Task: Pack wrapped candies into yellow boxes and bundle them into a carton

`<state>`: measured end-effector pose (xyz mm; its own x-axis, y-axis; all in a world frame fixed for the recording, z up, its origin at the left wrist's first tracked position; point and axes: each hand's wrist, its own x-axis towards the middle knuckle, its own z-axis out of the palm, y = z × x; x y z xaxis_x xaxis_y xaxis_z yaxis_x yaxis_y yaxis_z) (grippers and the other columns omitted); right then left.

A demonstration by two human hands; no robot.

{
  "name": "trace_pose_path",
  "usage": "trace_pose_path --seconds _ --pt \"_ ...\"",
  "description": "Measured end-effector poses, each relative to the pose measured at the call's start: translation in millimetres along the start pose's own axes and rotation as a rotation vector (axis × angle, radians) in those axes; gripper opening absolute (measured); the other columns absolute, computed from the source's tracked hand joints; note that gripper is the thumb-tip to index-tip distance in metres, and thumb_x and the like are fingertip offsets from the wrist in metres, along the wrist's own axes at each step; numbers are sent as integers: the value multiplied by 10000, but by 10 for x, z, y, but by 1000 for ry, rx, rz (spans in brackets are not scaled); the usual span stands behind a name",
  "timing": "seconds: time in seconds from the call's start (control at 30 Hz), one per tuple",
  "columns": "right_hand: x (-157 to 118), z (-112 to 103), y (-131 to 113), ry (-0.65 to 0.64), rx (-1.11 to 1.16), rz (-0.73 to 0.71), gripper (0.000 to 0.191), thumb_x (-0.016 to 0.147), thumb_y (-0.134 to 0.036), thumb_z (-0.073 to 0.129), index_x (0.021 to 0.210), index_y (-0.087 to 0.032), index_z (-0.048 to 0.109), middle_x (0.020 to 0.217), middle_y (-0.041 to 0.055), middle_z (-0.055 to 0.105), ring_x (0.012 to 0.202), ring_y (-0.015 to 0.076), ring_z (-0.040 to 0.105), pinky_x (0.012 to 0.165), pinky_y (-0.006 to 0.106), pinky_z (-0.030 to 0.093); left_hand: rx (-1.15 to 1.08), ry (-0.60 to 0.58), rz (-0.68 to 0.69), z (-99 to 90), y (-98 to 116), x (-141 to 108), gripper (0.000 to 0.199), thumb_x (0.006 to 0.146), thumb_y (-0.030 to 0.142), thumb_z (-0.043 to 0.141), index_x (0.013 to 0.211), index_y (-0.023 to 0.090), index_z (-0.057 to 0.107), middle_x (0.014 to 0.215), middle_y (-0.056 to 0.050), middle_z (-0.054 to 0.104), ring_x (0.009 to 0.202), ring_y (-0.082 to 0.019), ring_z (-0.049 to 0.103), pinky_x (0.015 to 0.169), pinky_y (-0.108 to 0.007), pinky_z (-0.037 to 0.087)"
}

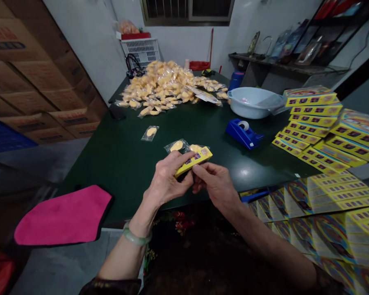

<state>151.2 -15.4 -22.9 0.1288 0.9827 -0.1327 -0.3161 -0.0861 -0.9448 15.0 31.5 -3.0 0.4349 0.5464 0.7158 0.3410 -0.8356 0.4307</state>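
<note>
Centrally, over the dark green tabletop (119,164), the left hand (169,174) grips a small yellow printed cardboard box (203,153), fingers across it, while the right hand (215,180) curls inward, thumb at its near edge. Clear plastic packets (176,146) each hold a pale yellow piece. The light-blue plastic basin (258,111) holds something indistinct; the box's inside is hidden.

Your left hand (165,176) and right hand (217,182) are bare, and near your left wrist sits a smooth bangle (135,238) — pale green, thick and rounded, slightly cloudy in tone. Your garment (197,262) is very dark, nearly black, printed with red flowers (183,223) and, towards its left edge, small yellow blooms (151,255). Your dark left sleeve (110,286) carries a faint brownish pattern — it ends on the forearm, as does your right sleeve (326,282).
</note>
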Motion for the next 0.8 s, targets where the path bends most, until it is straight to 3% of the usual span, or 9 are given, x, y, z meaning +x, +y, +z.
trace_pose_path --seconds 0.17,0.23,0.3,0.37,0.47,0.53,0.67,0.73,0.8 --pt "55 -76 375 95 -200 75 344 660 -474 657 591 -191 474 456 -45 480 381 102 449 378 258 435 -18 2 -43 -73 4 64 377 736 168 587 1103 158 671 847 -49 638 689 -115 596 613 -229 498" --pt "25 -176 420 156 -369 -108 239 663 -343 682 777 -171 561 660 19 602 546 149 556 515 314 511 -92 60 -188 -114 -56 105 351 692 196 623 1031 168 708 797 -32 645 639 -109 578 571 -221 479" --pt "-35 -309 405 181 -718 -441 389 681 -222 678 1053 -160 585 1041 136 634 917 259 619 776 435 528 -271 205 -472 -155 -169 138 344 619 235 684 952 160 726 754 -24 662 592 -106 566 530 -216 460" --pt "-108 -449 369 97 -1116 -754 591 709 -141 656 1280 -182 506 1362 195 470 1276 362 427 972 537 413 -499 358 -806 -181 -307 144 365 532 266 731 876 142 721 710 -25 680 559 -111 572 516 -221 463" --pt "-204 -605 320 -103 -1440 -942 711 733 -137 666 1392 -232 417 1498 183 321 1420 402 186 1034 566 330 -668 409 -1093 -160 -472 75 317 453 275 736 728 125 686 594 -28 666 495 -128 575 503 -247 478" --pt "-244 -644 279 -138 -1454 -1046 608 777 -207 657 1353 -221 462 1459 186 388 1416 388 212 1030 545 338 -671 320 -1158 -116 -526 -14 272 435 278 732 638 111 662 537 -47 649 451 -143 565 473 -266 471" --pt "-266 -595 143 -344 -1272 -1224 382 876 -250 529 1240 -133 539 1203 167 628 1219 283 516 924 416 454 -638 165 -1226 -34 -573 -184 261 438 304 735 557 92 640 507 -79 629 427 -171 560 455 -301 470" --pt "-256 -541 78 -441 -1168 -1245 340 892 -207 483 1217 -125 543 1100 138 681 1076 236 608 843 358 500 -579 174 -1205 -7 -586 -236 291 473 346 738 588 94 646 547 -83 638 464 -181 572 476 -306 472" --pt "-233 -485 20 -383 -1046 -1236 305 894 -160 464 1185 -140 557 1043 128 696 995 217 636 807 332 516 -506 245 -1166 12 -562 -281 374 554 423 721 745 105 675 703 -93 679 600 -199 617 557 -308 490"
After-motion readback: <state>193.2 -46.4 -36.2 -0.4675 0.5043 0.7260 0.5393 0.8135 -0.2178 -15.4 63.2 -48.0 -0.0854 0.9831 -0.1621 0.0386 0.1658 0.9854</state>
